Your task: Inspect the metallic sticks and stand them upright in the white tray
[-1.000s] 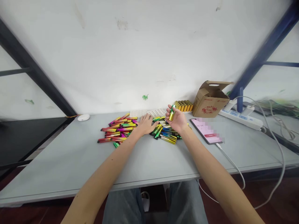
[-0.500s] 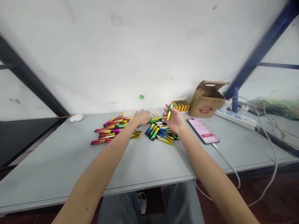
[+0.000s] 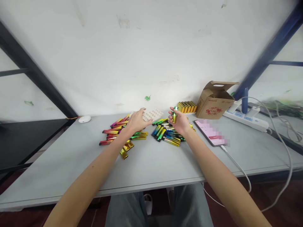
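My left hand (image 3: 137, 122) is at a white egg-crate-like tray (image 3: 153, 115) by the wall, thumb at its near edge and fingers at its far side. The hand hides part of the tray. Under and left of my left wrist lies a pile of shiny red, pink and gold lighters (image 3: 113, 132). My right hand (image 3: 181, 121) is palm up, fingers curled round a green and gold lighter (image 3: 175, 116) held upright. Below it is a second pile of blue, green and gold lighters (image 3: 161, 132).
Yellow-gold lighters (image 3: 187, 107) stand packed upright beside an open cardboard box (image 3: 213, 107). A phone (image 3: 210, 132) on a white cable lies right of my right hand. Behind it is a power strip (image 3: 248, 121). A white rounded device (image 3: 84, 119) sits at the left back.
My left hand has shifted left and turned, and the tray has shifted with it, showing more of its right part. My right hand still holds the lighter. The view has swung slightly left.
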`<state>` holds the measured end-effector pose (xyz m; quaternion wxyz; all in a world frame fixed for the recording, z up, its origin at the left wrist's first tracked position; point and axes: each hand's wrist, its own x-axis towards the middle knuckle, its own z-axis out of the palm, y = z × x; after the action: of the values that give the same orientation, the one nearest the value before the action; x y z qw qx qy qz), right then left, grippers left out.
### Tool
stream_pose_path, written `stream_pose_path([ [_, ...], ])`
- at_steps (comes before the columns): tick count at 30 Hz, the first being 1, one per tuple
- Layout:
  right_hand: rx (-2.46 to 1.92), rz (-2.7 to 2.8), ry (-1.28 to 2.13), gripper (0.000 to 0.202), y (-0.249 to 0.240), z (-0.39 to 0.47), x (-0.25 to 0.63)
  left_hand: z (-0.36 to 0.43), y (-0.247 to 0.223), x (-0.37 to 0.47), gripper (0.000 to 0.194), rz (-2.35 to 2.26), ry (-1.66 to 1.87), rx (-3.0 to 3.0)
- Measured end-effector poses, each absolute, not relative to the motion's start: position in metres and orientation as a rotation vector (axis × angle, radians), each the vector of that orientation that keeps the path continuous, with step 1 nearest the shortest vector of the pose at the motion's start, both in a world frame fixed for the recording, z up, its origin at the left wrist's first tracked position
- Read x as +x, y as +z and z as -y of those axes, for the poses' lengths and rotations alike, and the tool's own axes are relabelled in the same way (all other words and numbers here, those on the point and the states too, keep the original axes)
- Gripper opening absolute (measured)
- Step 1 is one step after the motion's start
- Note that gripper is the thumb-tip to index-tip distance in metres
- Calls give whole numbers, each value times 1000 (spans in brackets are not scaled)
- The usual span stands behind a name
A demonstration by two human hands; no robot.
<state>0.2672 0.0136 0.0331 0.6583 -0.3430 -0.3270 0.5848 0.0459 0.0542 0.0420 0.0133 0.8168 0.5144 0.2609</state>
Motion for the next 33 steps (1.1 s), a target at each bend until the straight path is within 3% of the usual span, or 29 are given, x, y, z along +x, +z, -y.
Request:
stream_pose_path([
  [6, -1113, 1358, 696, 30, 25, -9, 259, -22, 26, 19, 68, -1244, 975, 2378],
  [11, -1209, 1457, 853, 41, 19, -7, 256, -18, 19, 21, 75, -1104, 960, 2417],
  [16, -1194, 1316, 871, 36, 16, -12, 257, -15, 14, 17, 79, -1219, 755, 2500],
  [22, -1306, 1207, 674, 31, 13, -15, 259, -18, 6, 6, 63, -1239, 272, 2779],
  [33, -1428, 1476, 460, 26, 8, -9, 248, -22, 5, -20, 41, -1280, 274, 2835],
])
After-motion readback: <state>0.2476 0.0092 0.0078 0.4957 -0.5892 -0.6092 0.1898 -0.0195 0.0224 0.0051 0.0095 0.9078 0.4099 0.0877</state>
